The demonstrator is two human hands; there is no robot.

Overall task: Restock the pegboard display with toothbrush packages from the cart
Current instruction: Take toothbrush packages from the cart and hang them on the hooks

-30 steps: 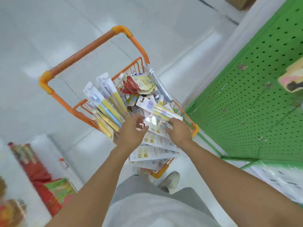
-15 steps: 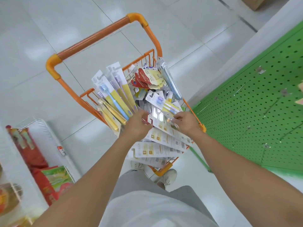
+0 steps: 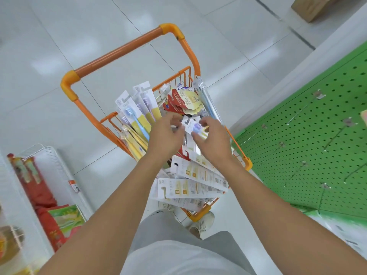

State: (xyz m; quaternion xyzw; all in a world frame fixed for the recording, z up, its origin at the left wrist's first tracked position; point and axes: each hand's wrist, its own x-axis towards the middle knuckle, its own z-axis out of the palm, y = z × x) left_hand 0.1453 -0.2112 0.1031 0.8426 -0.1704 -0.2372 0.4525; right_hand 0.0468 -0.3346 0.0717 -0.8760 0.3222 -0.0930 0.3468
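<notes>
Both hands meet over the cart (image 3: 127,50). Right hand (image 3: 213,139) pinches a toothbrush pack (image 3: 195,127) to lift it from the pile. Left hand (image 3: 165,135) touches its end, fingers curled. Green pegboard (image 3: 309,135) waits just beside, hooks bare.

1. This is a shop.
2. An orange cart (image 3: 127,50) is full of toothbrush packages (image 3: 139,114).
3. A green pegboard (image 3: 309,139) has metal hooks.
4. A white wire shelf (image 3: 49,155) holds snack bags (image 3: 65,217).
</notes>
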